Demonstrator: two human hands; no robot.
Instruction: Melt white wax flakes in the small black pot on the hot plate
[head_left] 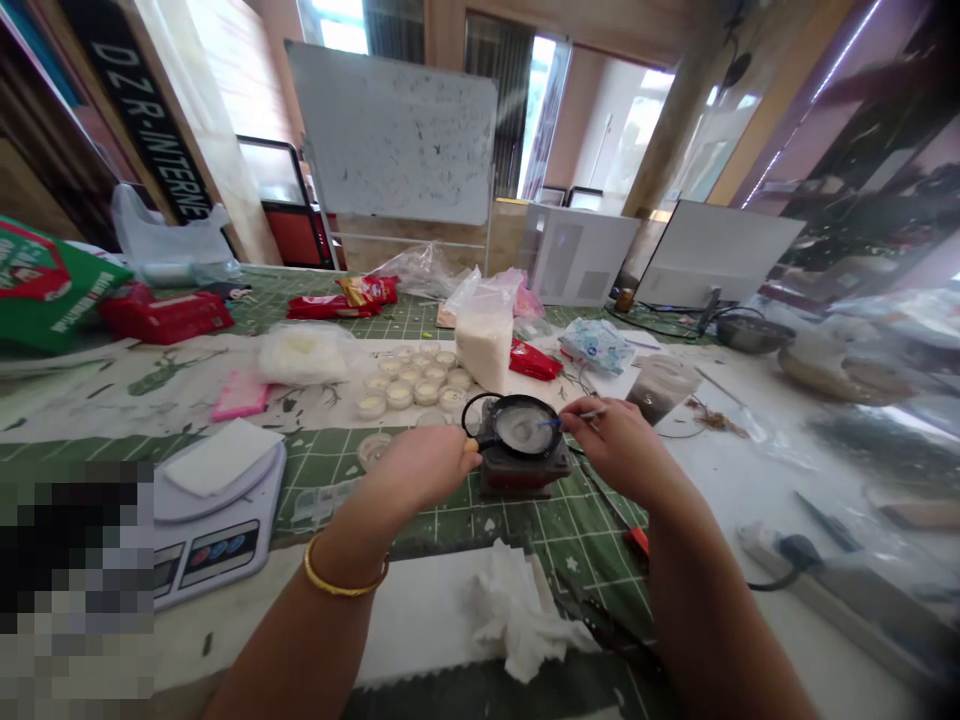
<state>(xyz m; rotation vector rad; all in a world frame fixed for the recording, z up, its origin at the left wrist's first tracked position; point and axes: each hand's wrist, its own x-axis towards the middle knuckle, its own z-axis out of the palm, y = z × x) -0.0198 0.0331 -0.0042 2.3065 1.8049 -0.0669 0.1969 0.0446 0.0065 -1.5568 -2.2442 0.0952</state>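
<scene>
My left hand [431, 465] is closed around the handle of a small black pan [497, 447], which sits over a dark hot plate [525, 478]. Pale, cloudy liquid [517, 425] fills the pan. From the right, my right hand [611, 440] pinches a thin stirrer [555, 423] whose blue end reaches into the liquid; its exact kind is too small to tell. Behind the pan stand several small round cups [412, 380] with cream-coloured contents and a large clear bag of white granules [484, 345].
At left is a white kitchen scale [255, 530] bearing a white slab. Crumpled tissue [514, 610] lies in front of the pan. A power strip [847, 580] with a plugged-in cord is at right, near a clear jug [664, 385]. Red packets [334, 305] lie farther back.
</scene>
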